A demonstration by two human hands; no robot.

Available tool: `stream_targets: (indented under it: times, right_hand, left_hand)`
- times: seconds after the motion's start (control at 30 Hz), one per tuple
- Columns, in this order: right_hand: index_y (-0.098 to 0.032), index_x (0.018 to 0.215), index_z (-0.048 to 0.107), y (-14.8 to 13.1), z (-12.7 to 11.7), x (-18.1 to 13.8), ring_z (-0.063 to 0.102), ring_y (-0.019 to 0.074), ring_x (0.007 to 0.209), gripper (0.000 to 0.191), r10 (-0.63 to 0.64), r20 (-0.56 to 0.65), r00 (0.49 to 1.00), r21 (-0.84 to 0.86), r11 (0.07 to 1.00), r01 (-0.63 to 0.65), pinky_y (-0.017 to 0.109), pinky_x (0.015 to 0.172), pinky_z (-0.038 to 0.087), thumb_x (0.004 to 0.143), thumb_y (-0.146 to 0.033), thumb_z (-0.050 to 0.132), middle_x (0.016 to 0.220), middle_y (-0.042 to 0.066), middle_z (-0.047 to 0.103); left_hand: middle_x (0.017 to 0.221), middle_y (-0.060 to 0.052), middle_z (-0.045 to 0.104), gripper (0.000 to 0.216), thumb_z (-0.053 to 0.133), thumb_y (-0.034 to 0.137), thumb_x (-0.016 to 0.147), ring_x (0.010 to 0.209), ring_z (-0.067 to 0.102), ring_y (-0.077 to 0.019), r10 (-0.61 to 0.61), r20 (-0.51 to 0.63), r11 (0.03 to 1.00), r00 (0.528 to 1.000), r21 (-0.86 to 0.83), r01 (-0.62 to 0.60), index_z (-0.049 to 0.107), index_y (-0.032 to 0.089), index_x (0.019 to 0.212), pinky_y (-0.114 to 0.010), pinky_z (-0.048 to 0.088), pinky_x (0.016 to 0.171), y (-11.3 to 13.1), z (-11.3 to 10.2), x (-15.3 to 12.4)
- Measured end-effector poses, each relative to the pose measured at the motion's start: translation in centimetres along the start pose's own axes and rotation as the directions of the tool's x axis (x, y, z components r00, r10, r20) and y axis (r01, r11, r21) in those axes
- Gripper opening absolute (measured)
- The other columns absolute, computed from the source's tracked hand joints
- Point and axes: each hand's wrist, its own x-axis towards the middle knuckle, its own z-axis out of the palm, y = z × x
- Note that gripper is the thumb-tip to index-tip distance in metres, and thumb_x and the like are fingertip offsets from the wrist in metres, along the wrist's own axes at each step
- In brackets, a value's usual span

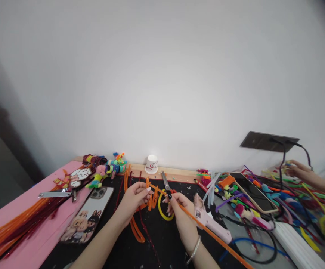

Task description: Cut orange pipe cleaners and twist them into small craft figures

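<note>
As the left hand [136,195] and right hand [183,215] both pinch the orange pipe cleaner [201,223] above the black mat [166,243], its span between them runs straight, probably for control; scissors [165,181] sit by the right fingertips, whether gripped cannot be told.

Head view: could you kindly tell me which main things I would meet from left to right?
Orange and dark-red bundle, phone with cartoon back, left hand, right hand, pale pink glue gun, dark-screened phone, long white bar.
</note>
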Motion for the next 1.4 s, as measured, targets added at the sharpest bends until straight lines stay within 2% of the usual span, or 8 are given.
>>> stream_targets:
  times: [0.07, 0.17, 0.37, 0.5, 0.8, 0.97, 1.2, 1.4]
  right_hand:
    - [-0.014, 0.088, 0.073, -0.1, 0.1, -0.1, 0.050, 0.0119, 0.049, 0.032, -0.014, -0.013, 1.000, 0.009, 1.000, 0.014, 0.023, 0.047, 0.041, 0.081, -0.044, 0.065, 0.058, 0.001, 0.060]
    - [-0.014, 0.106, 0.070, -0.2, 0.2, -0.2, 0.051, 0.0123, 0.050, 0.040, -0.012, -0.022, 1.000, 0.028, 1.000, 0.012, 0.024, 0.048, 0.042, 0.081, -0.045, 0.064, 0.064, 0.001, 0.063]
    - [-0.014, 0.108, 0.072, 0.2, 0.2, -0.3, 0.052, 0.0121, 0.050, 0.043, -0.021, 0.030, 0.999, -0.034, 0.999, 0.022, 0.024, 0.047, 0.043, 0.082, -0.046, 0.062, 0.064, 0.002, 0.063]
    - [-0.013, 0.105, 0.074, 0.2, 0.3, -0.5, 0.051, 0.0121, 0.049, 0.040, -0.021, 0.056, 0.998, -0.037, 0.999, 0.023, 0.024, 0.047, 0.043, 0.080, -0.043, 0.065, 0.061, 0.002, 0.062]
    - [-0.016, 0.106, 0.073, 0.8, 0.3, -0.4, 0.050, 0.0119, 0.048, 0.036, -0.046, 0.063, 0.997, -0.026, 0.999, 0.048, 0.024, 0.046, 0.040, 0.082, -0.040, 0.062, 0.062, 0.002, 0.062]
    - [-0.017, 0.107, 0.074, 0.8, 0.3, -0.3, 0.051, 0.0135, 0.049, 0.037, -0.057, 0.005, 0.998, -0.028, 0.998, 0.058, 0.025, 0.046, 0.040, 0.083, -0.042, 0.060, 0.061, 0.001, 0.061]
    - [-0.015, 0.104, 0.075, 0.6, 0.5, -0.6, 0.051, 0.0136, 0.050, 0.034, -0.055, 0.055, 0.997, -0.061, 0.996, 0.058, 0.025, 0.048, 0.041, 0.082, -0.038, 0.063, 0.057, 0.001, 0.059]
    - [-0.013, 0.102, 0.076, 0.1, 0.6, -0.7, 0.051, 0.0138, 0.049, 0.037, -0.029, -0.040, 0.999, -0.041, 0.999, 0.027, 0.026, 0.048, 0.041, 0.079, -0.041, 0.065, 0.056, 0.001, 0.059]
  left_hand:
    - [0.082, -0.005, 0.071, 0.038, 0.082, 0.033, 0.066, 0.068, 0.060, -0.0112, -0.056, 0.019, 0.992, 0.998, -0.116, 0.058, 0.060, 0.016, 0.093, -0.022, 0.047, 0.067, 0.0, 0.2, -0.3]
    - [0.082, -0.006, 0.072, 0.038, 0.084, 0.032, 0.064, 0.069, 0.063, -0.0112, -0.117, -0.006, 0.973, 0.993, -0.202, 0.113, 0.063, 0.015, 0.092, -0.021, 0.049, 0.065, 0.0, 0.3, -0.4]
    - [0.064, 0.003, 0.063, 0.032, 0.088, 0.028, 0.060, 0.061, 0.059, -0.0073, -0.088, -0.041, 0.941, 0.995, -0.331, 0.070, 0.067, 0.015, 0.080, -0.016, 0.049, 0.058, -0.1, 0.5, -0.2]
    - [0.065, 0.001, 0.065, 0.030, 0.088, 0.023, 0.060, 0.061, 0.061, -0.0079, -0.093, -0.045, 0.933, 0.995, -0.352, 0.072, 0.069, 0.014, 0.081, -0.016, 0.052, 0.059, 0.1, 0.8, -0.3]
    - [0.068, 0.000, 0.066, 0.013, 0.078, 0.011, 0.073, 0.063, 0.063, -0.0078, -0.082, -0.054, 0.919, 0.995, -0.390, 0.054, 0.070, 0.014, 0.083, -0.016, 0.055, 0.061, 0.1, 0.8, -0.3]
    - [0.067, 0.000, 0.066, 0.012, 0.077, 0.011, 0.074, 0.063, 0.064, -0.0080, -0.082, -0.039, 0.917, 0.996, -0.395, 0.060, 0.071, 0.014, 0.084, -0.015, 0.055, 0.060, 0.3, 1.0, -0.4]
    - [0.069, 0.000, 0.066, 0.014, 0.081, 0.012, 0.070, 0.062, 0.063, -0.0074, -0.101, -0.039, 0.916, 0.994, -0.395, 0.078, 0.070, 0.013, 0.078, -0.016, 0.054, 0.060, 0.5, 1.3, -0.7]
    - [0.070, 0.001, 0.067, 0.019, 0.084, 0.016, 0.066, 0.065, 0.064, -0.0080, -0.095, -0.036, 0.917, 0.995, -0.391, 0.073, 0.070, 0.014, 0.080, -0.016, 0.054, 0.063, 0.5, 1.3, -0.7]
